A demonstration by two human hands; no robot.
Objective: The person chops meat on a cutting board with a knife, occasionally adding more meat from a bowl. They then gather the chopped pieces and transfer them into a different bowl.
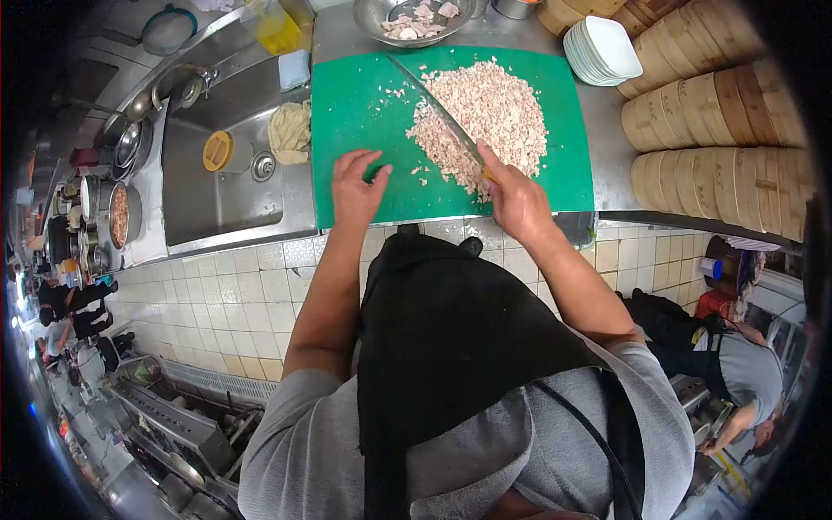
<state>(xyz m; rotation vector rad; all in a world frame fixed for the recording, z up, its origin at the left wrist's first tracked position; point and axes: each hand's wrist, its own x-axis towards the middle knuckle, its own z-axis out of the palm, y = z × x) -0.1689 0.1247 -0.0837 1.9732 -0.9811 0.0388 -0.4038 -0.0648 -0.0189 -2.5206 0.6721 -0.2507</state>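
A: What are the fingers doing?
B: On the right hand point(516, 201) they wrap a knife point(438, 108) handle, with the blade slanting across the minced meat point(503, 104). On the left hand point(355, 189) they lie loosely spread on the green cutting board point(351, 104), holding nothing.
A: And the meat?
B: Heaped on the board's right half, with a metal bowl point(371, 26) beyond it.

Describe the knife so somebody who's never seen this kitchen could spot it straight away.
Find the green cutting board beside the sink. The knife lies slantwise across its heap of minced meat, handle in the right hand. It is the only long, thin steel blade there.
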